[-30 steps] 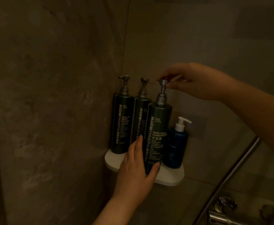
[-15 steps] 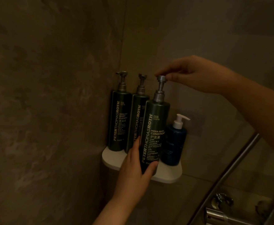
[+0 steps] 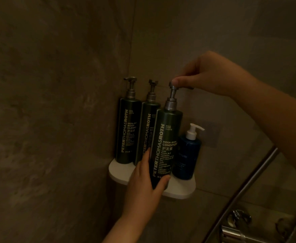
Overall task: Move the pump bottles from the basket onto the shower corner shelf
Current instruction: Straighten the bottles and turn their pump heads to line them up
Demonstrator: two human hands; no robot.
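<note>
Where the two dim stone walls meet, left of the frame's centre, a white corner shelf point(image 3: 120, 170) carries four pump bottles in a row. Farthest left stands a dark green body cleanser bottle point(image 3: 128, 130), upright against the wall; just beside it is a second dark green bottle point(image 3: 148, 130), its label partly covered. Rising from the lower centre of the frame, the left hand point(image 3: 143, 183) wraps the lower part of the conditioner bottle point(image 3: 166, 142), fingers behind it and thumb across its front near the base. This bottle sits at the front of the shelf, leaning slightly; whether its base rests fully on the shelf is hidden by the hand. To its right a shorter blue bottle with a white pump point(image 3: 188, 153) stands upright. Reaching in from the right edge, the right hand point(image 3: 212, 74) pinches the conditioner's pump head between thumb and fingertips. A metal rail point(image 3: 249, 183) slants across the lower right corner above a chrome tap fitting point(image 3: 233, 232).
</note>
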